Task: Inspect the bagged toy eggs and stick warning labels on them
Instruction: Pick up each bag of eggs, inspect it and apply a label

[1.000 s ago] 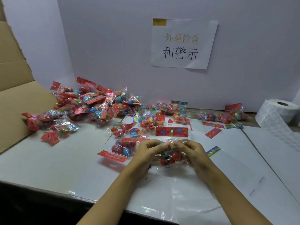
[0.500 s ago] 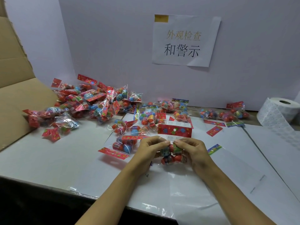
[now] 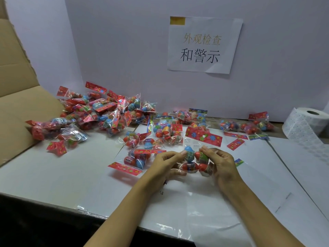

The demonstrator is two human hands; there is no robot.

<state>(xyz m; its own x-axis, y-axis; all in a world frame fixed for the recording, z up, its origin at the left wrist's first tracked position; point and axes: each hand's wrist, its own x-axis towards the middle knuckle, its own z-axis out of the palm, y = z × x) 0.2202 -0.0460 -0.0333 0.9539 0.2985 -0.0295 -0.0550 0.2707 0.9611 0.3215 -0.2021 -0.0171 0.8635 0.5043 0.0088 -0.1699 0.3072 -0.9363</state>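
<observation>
A bag of toy eggs [image 3: 195, 162] is held just above the counter [image 3: 53, 175], pinched between the left hand [image 3: 165, 164] and right hand [image 3: 220, 163], fingers curled on it. The film is judged light and slippery, the eggs rigid; grip is best taken over the eggs.

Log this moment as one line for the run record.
stage: inspecting | left hand: grips bag of toy eggs | right hand: grips same bag | label roll: untouched, far right
</observation>
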